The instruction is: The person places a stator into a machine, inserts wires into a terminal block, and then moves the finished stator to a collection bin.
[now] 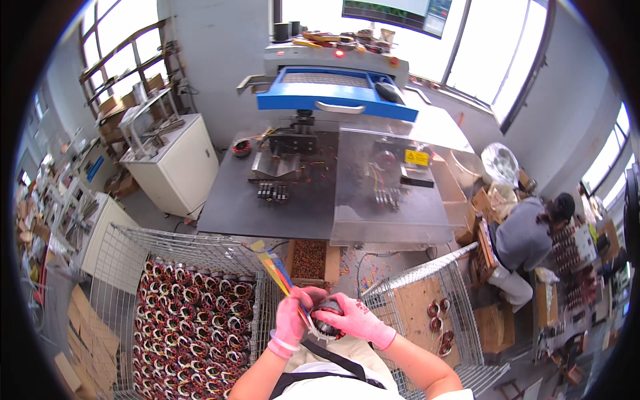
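Observation:
Close to my lap I hold a motor stator (328,328), a dark ring with a pale winding edge. My right hand (360,321), in a pink glove, is closed over its top and right side. My left hand (291,323), also pink-gloved, is closed round a bundle of yellow, blue and white lead wires (272,263) at the stator's left side. The wires stick up and away to the left past my fingers. My fingers hide much of the stator. A white band circles my left wrist.
A wire basket (193,313) packed with rows of stators stands at left; another basket (427,300) at right holds several on cardboard. Ahead is a machine table (280,220) with a transparent guard (393,220) and blue drawer (333,100). A person (530,233) sits at far right.

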The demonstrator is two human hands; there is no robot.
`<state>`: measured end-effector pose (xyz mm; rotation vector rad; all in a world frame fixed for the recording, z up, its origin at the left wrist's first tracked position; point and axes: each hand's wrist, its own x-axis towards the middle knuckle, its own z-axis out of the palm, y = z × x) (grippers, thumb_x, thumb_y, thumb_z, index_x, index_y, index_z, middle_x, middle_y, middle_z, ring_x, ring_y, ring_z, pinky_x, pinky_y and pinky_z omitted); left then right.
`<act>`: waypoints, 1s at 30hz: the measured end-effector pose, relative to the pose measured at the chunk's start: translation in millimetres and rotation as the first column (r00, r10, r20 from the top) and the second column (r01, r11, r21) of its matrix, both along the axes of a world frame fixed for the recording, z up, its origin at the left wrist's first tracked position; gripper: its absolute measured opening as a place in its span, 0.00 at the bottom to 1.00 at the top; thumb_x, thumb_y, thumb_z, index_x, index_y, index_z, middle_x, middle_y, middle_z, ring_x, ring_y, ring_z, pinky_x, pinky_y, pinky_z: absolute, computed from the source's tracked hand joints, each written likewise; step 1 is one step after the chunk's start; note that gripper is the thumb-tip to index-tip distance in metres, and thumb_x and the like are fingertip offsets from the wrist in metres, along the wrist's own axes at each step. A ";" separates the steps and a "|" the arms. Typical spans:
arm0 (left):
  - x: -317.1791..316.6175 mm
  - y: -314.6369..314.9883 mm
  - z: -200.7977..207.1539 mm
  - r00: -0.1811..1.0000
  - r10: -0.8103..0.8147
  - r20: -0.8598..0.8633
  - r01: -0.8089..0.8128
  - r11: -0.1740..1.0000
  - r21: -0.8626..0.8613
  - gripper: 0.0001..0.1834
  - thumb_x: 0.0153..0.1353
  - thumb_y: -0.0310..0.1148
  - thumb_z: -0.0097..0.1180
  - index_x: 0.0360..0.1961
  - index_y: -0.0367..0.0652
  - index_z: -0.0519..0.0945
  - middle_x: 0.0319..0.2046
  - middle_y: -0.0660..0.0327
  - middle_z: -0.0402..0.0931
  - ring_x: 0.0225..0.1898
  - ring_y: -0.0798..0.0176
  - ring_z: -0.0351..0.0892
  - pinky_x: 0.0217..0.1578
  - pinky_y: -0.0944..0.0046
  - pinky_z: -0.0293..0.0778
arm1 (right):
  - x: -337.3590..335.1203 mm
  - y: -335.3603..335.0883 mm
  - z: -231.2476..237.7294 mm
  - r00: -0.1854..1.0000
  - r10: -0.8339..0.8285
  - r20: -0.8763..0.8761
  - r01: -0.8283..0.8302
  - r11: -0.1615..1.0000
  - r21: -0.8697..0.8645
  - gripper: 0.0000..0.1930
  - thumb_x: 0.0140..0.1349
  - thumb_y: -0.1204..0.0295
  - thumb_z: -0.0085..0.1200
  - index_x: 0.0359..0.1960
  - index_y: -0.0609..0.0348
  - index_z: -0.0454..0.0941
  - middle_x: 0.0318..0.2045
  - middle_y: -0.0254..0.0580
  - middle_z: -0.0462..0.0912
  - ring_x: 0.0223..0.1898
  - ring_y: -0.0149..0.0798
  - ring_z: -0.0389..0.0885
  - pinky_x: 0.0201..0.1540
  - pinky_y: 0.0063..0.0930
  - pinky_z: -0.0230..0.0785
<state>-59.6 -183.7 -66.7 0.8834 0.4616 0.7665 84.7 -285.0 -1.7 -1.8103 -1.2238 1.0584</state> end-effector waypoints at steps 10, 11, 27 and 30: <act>-68.2 184.0 -10.6 0.593 0.795 0.129 -0.771 0.606 -0.195 0.17 0.67 0.39 0.44 0.20 0.47 0.69 0.27 0.60 0.79 0.28 0.63 0.81 0.39 0.58 0.82 | 103.8 8.2 -11.5 0.989 -0.139 0.052 0.134 0.986 0.095 0.24 0.62 0.57 0.56 0.49 0.67 0.72 0.38 0.57 0.83 0.43 0.48 0.84 0.46 0.38 0.73; -62.3 178.1 -2.6 0.646 0.763 0.006 -0.760 0.644 -0.088 0.16 0.66 0.37 0.44 0.19 0.48 0.69 0.26 0.60 0.78 0.26 0.63 0.80 0.37 0.59 0.82 | 111.9 21.8 -8.6 0.985 -0.159 0.061 0.151 0.982 0.118 0.23 0.62 0.58 0.56 0.49 0.67 0.72 0.38 0.56 0.83 0.42 0.47 0.83 0.46 0.37 0.73; 41.1 288.9 43.4 0.839 0.344 -0.423 -0.383 0.924 -0.008 0.16 0.70 0.46 0.49 0.34 0.45 0.76 0.13 0.75 0.60 0.09 0.82 0.51 0.09 0.78 0.44 | 92.5 256.7 -11.0 0.929 -0.019 0.371 -0.075 0.968 0.238 0.21 0.60 0.59 0.57 0.49 0.61 0.75 0.41 0.53 0.77 0.45 0.54 0.76 0.47 0.43 0.70; 18.0 307.6 30.0 0.822 0.497 -0.280 -0.507 0.861 0.040 0.15 0.70 0.43 0.49 0.37 0.41 0.76 0.18 0.69 0.70 0.13 0.77 0.65 0.10 0.77 0.58 | 98.9 327.3 -49.7 0.859 -0.078 0.506 -0.077 0.957 0.278 0.21 0.59 0.58 0.56 0.49 0.59 0.75 0.41 0.51 0.74 0.46 0.55 0.73 0.49 0.45 0.67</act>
